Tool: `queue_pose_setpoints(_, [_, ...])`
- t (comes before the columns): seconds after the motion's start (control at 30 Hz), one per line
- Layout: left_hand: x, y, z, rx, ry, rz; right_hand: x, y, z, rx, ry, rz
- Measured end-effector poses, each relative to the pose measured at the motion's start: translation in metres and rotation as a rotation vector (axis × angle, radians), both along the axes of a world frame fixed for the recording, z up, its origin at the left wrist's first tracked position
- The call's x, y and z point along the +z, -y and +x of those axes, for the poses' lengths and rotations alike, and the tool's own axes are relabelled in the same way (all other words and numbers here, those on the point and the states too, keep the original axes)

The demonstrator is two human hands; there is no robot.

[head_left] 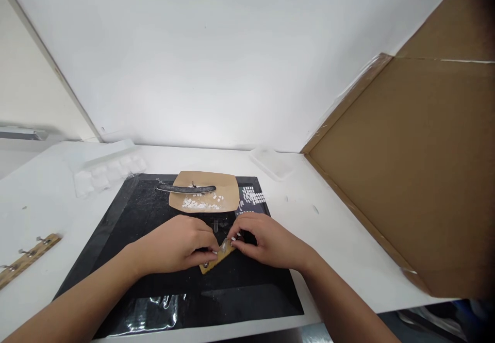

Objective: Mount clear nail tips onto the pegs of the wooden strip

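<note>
My left hand (pixel 189 242) is closed, its thumb and fingers pressed at the edge of a small yellowish wooden strip (pixel 211 267) with a metal screw near its end. My right hand (pixel 265 240) pinches at the strip's other end. A small clear, shiny piece (pixel 224 246) shows between the fingertips of both hands; what exactly the right fingers hold is hidden. The strip rests low over a black mat (pixel 174 289). Just beyond the hands lies a tan paper sheet (pixel 228 180) with many tiny white pieces (pixel 197 205) and a dark curved nail file (pixel 185 190).
Right of the paper, a dark card (pixel 242 210) bears rows of white pieces. A translucent tray (pixel 273 162) stands at the back, a clear-and-white moulded pack (pixel 110 173) at the back left. Another wooden strip with metal clips (pixel 29 260) lies left. Cardboard (pixel 406 178) walls the right side.
</note>
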State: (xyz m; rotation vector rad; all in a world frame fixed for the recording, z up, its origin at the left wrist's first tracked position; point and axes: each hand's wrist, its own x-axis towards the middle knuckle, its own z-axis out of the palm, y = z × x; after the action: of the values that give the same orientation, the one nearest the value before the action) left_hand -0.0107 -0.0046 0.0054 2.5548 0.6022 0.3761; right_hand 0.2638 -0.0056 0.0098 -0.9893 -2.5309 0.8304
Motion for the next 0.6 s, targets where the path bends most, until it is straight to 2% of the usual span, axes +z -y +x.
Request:
queue_pose_setpoints(0.23, [0.0016, 0.0013, 0.0017, -0.002, -0.021, -0.010, -0.0037, 0.0002, 0.0007, -0.063, 0.002, -0.007])
queue_pose_setpoints(0.6, [0.0017, 0.0035, 0.0023, 0.009, -0.034, -0.004, 0.0017, -0.0004, 0.0002, -0.138, -0.117, 0.037])
